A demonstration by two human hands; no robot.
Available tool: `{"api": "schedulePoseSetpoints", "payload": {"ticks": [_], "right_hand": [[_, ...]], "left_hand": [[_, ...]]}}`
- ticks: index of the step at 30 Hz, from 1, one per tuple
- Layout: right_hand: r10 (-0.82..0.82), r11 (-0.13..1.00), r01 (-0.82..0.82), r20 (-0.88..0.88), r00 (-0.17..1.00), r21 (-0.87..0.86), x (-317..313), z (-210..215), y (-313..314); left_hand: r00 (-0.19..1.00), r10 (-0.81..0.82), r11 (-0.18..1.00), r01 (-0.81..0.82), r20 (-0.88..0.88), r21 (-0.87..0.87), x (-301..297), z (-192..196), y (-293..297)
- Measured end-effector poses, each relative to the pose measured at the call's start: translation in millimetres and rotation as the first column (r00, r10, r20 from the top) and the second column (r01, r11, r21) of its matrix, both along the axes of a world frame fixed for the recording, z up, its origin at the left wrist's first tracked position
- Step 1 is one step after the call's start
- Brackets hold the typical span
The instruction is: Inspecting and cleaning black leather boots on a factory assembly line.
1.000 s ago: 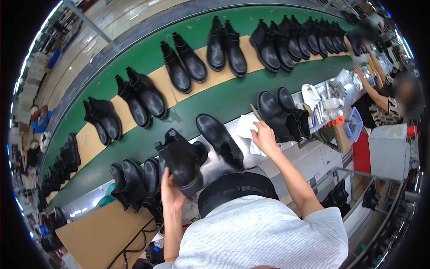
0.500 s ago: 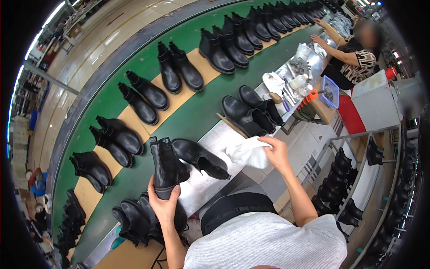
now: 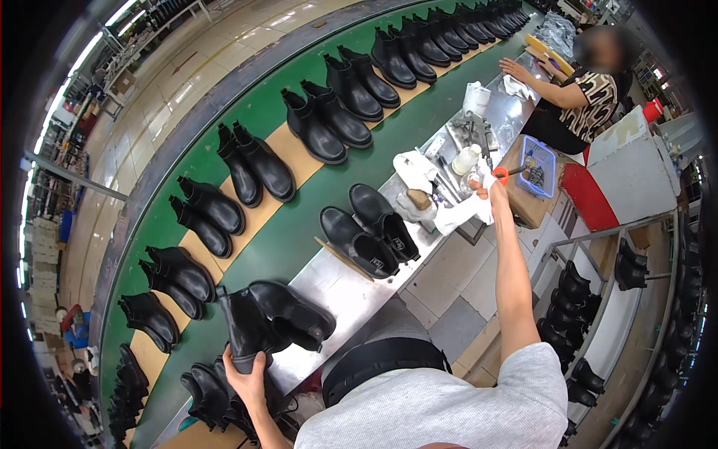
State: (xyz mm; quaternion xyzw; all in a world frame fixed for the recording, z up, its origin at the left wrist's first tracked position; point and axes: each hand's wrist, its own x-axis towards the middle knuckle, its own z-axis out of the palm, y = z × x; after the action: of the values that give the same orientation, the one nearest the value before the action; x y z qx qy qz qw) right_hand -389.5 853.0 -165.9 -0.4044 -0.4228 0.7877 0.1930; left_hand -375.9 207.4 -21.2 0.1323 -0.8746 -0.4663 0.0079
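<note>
A black ankle boot (image 3: 248, 328) is in my left hand (image 3: 249, 382), whose fingers wrap round its lower end. Its mate, another black boot (image 3: 293, 310), lies beside it at the edge of the metal worktop. My right arm stretches far forward, and my right hand (image 3: 495, 196) is closed on a white cloth (image 3: 458, 215) that hangs toward the worktop. Right by those fingers is an orange ring-shaped handle (image 3: 500, 176); I cannot tell whether they touch it. A further pair of black boots (image 3: 366, 232) lies on its side between my hands.
Paired black boots (image 3: 258, 161) line the green conveyor (image 3: 299, 217) on a tan strip. Brushes, a white bottle (image 3: 467, 159) and rags crowd the metal worktop (image 3: 329, 288). Beyond stand a blue basket (image 3: 538, 161) and a person (image 3: 568, 97). At right is a boot rack (image 3: 598, 232).
My right hand has moved forward and away with the white cloth, to the tools. My left hand still holds the boot, now lower in view. The view has shifted.
</note>
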Motion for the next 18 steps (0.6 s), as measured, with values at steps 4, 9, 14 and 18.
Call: {"api": "schedulePoseSetpoints", "payload": {"ticks": [4,9,14,18], "right_hand": [[0.037,0.973,-0.039,0.015,0.999,0.226,-7,-16,11],[-0.043,0.149,-0.185,0.193,0.98,0.971,51,-35,-77],[0.031,0.246,-0.387,0.392,0.92,0.889,84,-28,-88],[0.019,0.4,-0.226,0.238,0.971,0.888,48,-21,-48]], "left_hand": [[0.999,0.042,0.999,-0.043,0.028,0.018,4,-6,-1],[0.996,0.063,0.997,-0.065,-0.061,-0.04,14,-8,1],[0.996,0.086,0.996,-0.087,-0.025,-0.007,11,-7,9],[0.991,0.131,0.991,-0.131,-0.023,-0.008,17,-5,13]]}}
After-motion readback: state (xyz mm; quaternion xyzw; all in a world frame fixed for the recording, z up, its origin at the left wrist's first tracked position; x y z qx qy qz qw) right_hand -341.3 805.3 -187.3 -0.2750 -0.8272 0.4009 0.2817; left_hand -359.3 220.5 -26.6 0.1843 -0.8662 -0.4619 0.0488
